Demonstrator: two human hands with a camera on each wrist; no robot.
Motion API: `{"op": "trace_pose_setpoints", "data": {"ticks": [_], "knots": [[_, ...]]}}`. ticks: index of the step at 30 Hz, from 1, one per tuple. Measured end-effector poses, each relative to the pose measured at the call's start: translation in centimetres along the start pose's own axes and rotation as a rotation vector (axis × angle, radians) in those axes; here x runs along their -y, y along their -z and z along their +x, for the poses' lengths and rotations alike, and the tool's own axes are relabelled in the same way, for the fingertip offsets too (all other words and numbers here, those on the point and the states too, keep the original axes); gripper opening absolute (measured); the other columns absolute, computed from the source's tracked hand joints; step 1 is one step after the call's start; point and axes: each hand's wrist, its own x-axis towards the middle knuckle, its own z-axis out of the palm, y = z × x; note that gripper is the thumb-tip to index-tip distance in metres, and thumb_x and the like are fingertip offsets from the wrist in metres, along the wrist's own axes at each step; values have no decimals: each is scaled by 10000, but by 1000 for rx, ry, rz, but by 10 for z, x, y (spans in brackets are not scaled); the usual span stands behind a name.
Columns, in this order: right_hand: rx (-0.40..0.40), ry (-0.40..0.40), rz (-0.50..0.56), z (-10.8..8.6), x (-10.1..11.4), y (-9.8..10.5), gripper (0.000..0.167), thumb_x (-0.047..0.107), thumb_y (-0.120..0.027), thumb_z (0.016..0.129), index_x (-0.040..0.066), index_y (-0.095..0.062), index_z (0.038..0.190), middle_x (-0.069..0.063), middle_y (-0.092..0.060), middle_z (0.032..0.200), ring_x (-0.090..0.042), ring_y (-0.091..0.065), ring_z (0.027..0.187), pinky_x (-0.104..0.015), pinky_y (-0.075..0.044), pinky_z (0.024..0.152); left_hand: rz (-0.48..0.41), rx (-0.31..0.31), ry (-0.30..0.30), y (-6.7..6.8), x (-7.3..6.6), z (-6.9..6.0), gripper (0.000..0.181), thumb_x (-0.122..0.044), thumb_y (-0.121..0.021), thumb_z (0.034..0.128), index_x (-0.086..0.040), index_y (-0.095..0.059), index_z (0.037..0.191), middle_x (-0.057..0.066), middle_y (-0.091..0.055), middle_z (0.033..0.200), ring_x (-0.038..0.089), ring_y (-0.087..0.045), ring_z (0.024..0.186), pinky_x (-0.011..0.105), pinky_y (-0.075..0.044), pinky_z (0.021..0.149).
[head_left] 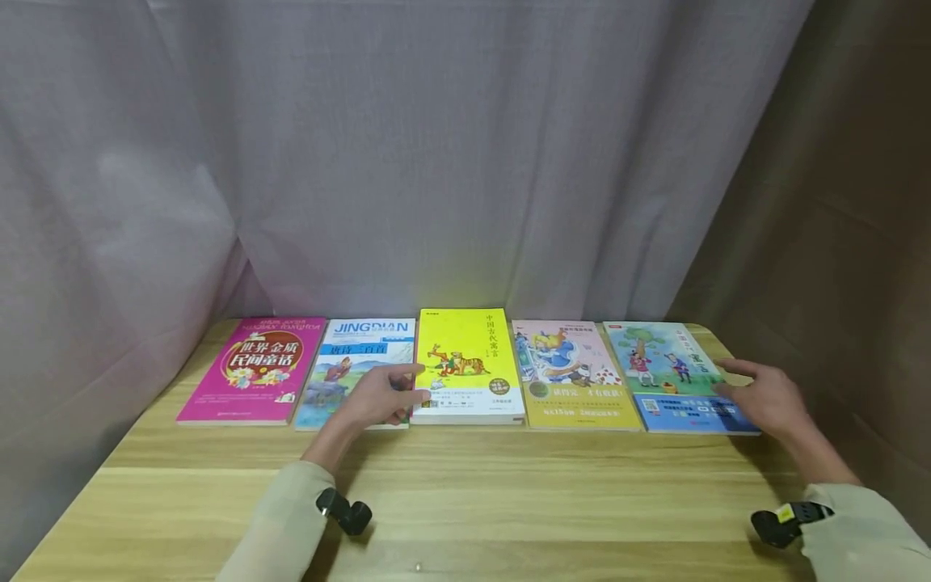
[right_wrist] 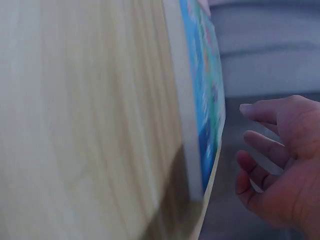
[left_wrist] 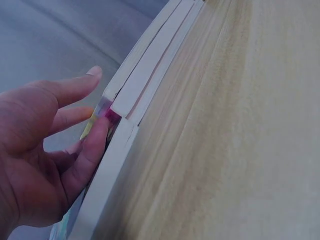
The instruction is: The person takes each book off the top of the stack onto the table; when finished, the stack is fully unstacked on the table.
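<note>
In the head view my left hand reaches over the blue-and-white book to the left side of the yellow book. Up close, the left wrist view shows page edges layered in a pile under that yellow book. The fingers of the left hand are at the pile's corner, the thumb raised and apart from it. My right hand is by the right edge of the green-and-blue book. Seen from the right wrist, the right hand has loosely bent fingers, apart from the book and holding nothing.
A pink book lies at the far left of the row. Between the yellow book and the green-and-blue one lies a book with a blue-dressed figure. The wooden table extends in front; a grey curtain hangs behind.
</note>
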Motion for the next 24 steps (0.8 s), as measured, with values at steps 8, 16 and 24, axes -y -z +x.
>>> {"op": "trace_pose_setpoints", "data": {"ticks": [8,16,24], "knots": [[21,140,3,-2,52,-14,526,214,-661,1027,-40,-558,1477,-308,-659,1098,-288,-583,838,-304,-388,642,218,-52,2,-7,-8,6,725,-392,-864,888,-176,-583,1520,160,-721,1141,170,-633,587,262,-533,508],[57,235,71,-6,102,-43,513,191,-697,1006,-5,-595,1468,-220,-663,1002,-255,-533,784,-292,-386,592,313,-93,81,-12,-19,7,794,-403,-890,857,-213,-547,1547,132,-702,1108,179,-608,599,251,-473,496],[108,286,168,-16,145,-66,443,182,-739,988,39,-675,1403,-263,-669,1370,-354,-651,1061,-522,-521,948,282,-74,114,-9,-22,7,767,-322,-891,868,-206,-557,1549,160,-717,1128,172,-587,531,230,-504,472]]}}
